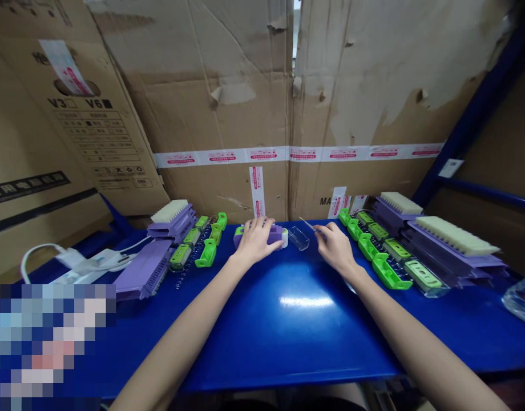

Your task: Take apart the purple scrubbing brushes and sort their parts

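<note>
My left hand (257, 240) lies over a purple block with green and white ends (279, 235), its fingers across the top and the thumb along the near side. Most of that block's middle is hidden beneath the palm. Between the fingertips of my right hand (333, 244) is a thin, pale, pointed piece (307, 224), too small to identify, aimed up and to the left. A clear plastic box (299, 238) rests on the table between the two hands, touching neither.
Bright green brackets (367, 246), green parts in clear cases (397, 249) and purple housings topped with cream bristle blocks (455, 234) line the right. Similar purple housings (138, 268) stand left, beside a white power strip (91, 273). Cardboard (228, 114) walls the blue table's (297, 337) back.
</note>
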`<control>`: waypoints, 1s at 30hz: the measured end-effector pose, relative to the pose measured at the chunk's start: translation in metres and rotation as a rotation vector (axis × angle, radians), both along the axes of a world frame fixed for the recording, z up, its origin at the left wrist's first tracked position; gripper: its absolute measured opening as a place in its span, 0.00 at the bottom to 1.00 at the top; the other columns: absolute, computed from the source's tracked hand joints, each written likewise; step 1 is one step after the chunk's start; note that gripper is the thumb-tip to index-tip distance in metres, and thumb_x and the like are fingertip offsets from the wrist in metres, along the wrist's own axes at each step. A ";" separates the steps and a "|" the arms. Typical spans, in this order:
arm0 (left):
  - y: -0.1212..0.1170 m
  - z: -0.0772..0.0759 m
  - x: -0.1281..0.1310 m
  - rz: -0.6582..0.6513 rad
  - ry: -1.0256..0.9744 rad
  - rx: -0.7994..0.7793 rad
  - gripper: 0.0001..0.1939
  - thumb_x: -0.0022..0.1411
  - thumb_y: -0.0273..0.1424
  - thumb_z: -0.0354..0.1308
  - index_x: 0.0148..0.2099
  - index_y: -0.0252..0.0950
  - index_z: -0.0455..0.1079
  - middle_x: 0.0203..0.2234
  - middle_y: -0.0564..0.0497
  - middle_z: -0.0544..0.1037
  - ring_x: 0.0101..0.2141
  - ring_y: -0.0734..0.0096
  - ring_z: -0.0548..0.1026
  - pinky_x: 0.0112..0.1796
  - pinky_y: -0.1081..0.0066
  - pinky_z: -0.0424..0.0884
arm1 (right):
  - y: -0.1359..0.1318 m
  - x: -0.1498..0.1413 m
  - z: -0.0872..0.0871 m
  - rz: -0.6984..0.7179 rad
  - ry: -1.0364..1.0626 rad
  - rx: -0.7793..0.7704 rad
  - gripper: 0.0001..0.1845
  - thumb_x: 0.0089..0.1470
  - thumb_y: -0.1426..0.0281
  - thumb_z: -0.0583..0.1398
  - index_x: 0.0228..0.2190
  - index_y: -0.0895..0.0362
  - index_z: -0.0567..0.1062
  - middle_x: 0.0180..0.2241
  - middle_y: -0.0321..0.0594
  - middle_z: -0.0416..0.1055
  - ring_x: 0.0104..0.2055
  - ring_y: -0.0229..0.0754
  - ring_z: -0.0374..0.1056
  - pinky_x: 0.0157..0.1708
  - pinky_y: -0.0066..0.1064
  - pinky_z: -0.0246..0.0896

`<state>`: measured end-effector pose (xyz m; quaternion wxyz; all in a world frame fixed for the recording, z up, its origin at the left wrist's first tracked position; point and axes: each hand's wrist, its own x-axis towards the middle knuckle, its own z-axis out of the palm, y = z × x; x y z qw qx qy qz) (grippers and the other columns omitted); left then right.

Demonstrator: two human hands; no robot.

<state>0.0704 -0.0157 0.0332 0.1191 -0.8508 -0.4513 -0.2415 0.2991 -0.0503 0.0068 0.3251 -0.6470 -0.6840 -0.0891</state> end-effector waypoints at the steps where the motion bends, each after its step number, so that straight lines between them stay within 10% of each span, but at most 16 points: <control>1: 0.003 0.002 0.002 -0.011 -0.010 -0.035 0.27 0.57 0.45 0.57 0.54 0.35 0.62 0.47 0.43 0.70 0.49 0.54 0.67 0.49 0.57 0.62 | -0.002 -0.002 0.002 0.076 0.007 0.056 0.17 0.58 0.68 0.51 0.44 0.56 0.76 0.36 0.44 0.69 0.35 0.41 0.68 0.32 0.29 0.59; 6: 0.016 0.006 0.012 -0.079 0.016 -0.170 0.22 0.58 0.43 0.55 0.52 0.38 0.66 0.45 0.46 0.71 0.48 0.57 0.68 0.48 0.59 0.64 | -0.013 -0.009 0.008 0.284 -0.013 0.134 0.16 0.57 0.68 0.52 0.40 0.55 0.78 0.32 0.41 0.70 0.31 0.38 0.67 0.30 0.27 0.58; 30: 0.021 -0.003 0.021 -0.055 0.096 -0.042 0.16 0.62 0.42 0.53 0.48 0.43 0.72 0.38 0.47 0.71 0.45 0.59 0.66 0.44 0.61 0.63 | -0.012 -0.017 -0.003 0.312 -0.112 -0.092 0.18 0.62 0.69 0.48 0.50 0.54 0.70 0.38 0.42 0.66 0.36 0.39 0.67 0.35 0.28 0.61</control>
